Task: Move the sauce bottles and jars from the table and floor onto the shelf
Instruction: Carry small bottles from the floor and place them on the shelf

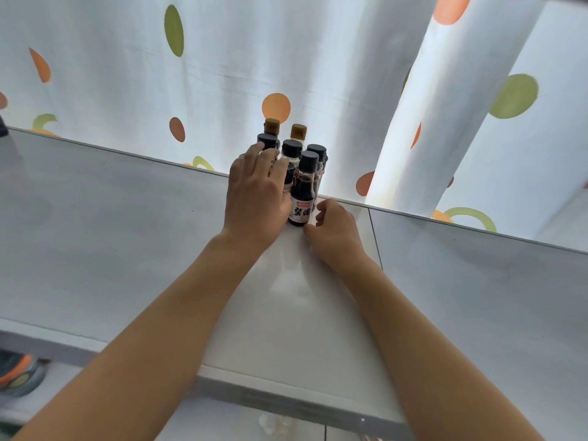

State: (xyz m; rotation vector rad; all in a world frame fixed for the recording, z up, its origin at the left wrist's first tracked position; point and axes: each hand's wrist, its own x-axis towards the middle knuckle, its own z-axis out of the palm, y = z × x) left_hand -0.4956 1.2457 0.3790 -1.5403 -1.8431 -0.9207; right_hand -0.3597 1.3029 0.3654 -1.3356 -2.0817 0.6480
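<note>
Several small sauce bottles stand bunched at the back edge of the white shelf top (286, 297). The front one is a dark sauce bottle (302, 192) with a black cap and a red-and-white label. Behind it stand more black-capped bottles (291, 151) and two brown-capped bottles (298, 132). My left hand (256, 192) lies over the left side of the cluster, fingers wrapped around a bottle that it mostly hides. My right hand (334, 227) rests on the shelf beside the front bottle's base, fingers curled and touching its lower right side.
A white curtain (191, 74) with orange and green dots hangs right behind the shelf. A seam (374, 233) splits the shelf top at the right. A grey and orange shoe (17, 374) lies on the floor at the lower left.
</note>
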